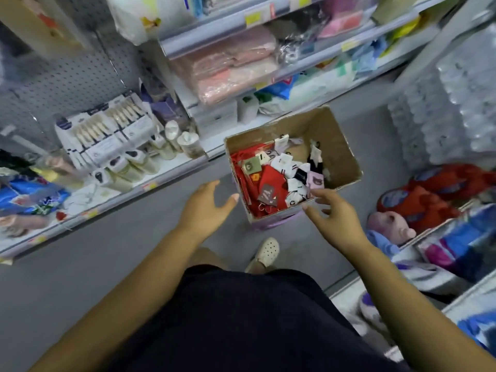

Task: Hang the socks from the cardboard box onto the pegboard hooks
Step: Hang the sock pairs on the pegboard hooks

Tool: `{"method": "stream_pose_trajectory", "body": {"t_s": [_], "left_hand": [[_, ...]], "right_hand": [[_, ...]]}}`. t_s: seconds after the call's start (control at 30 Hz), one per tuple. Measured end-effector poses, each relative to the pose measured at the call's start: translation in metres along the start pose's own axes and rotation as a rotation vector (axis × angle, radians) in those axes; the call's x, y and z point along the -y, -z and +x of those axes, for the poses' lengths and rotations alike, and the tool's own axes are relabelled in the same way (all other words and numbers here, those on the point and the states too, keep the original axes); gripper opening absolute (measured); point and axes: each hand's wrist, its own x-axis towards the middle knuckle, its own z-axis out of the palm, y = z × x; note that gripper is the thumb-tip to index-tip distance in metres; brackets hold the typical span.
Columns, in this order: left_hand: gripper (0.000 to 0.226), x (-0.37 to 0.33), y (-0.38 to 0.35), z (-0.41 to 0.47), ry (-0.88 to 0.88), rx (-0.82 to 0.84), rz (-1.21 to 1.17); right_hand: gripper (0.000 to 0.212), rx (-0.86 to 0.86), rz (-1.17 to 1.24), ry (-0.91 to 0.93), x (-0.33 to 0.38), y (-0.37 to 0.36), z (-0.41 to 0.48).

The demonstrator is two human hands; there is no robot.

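Observation:
An open cardboard box (341, 146) stands on the grey floor in the aisle. Inside lie several sock pairs: red ones (268, 181) at the near left, white, black and pink ones (298, 174) beside them, each with a small card tag. My left hand (206, 208) hovers just left of the box's near corner, fingers spread and holding nothing. My right hand (332, 213) hangs over the box's near right edge, fingers relaxed and empty. The pegboard (67, 76) with thin metal hooks is up at the left, blurred.
A low shelf (128, 194) on the left carries boxed and bottled goods. Shelves behind the box hold pink packaged textiles (236, 63). A doll and red toy (418, 208) lie on a rack at the right. My foot in a white shoe (265, 251) stands near the box.

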Motion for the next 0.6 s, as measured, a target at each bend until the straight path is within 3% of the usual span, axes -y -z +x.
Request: {"method": "stream_pose_trajectory", "body": {"t_s": [0.17, 0.33, 0.5, 0.6], "left_hand": [[0.071, -0.017, -0.033, 0.046, 0.123, 0.036, 0.0], [0.053, -0.015, -0.051, 0.095, 0.22, -0.001, -0.068], [0.044, 0.003, -0.062, 0.121, 0.324, 0.048, -0.283], [0.039, 0.015, -0.063, 0.122, 0.362, 0.077, -0.409]], "right_hand": [[0.039, 0.13, 0.075, -0.076, -0.013, -0.002, 0.071], [0.037, 0.151, 0.137, -0.193, -0.026, -0.033, 0.141], [0.036, 0.377, -0.165, -0.261, -0.045, -0.074, 0.193], [0.033, 0.466, -0.183, -0.295, -0.055, -0.1, 0.211]]}}
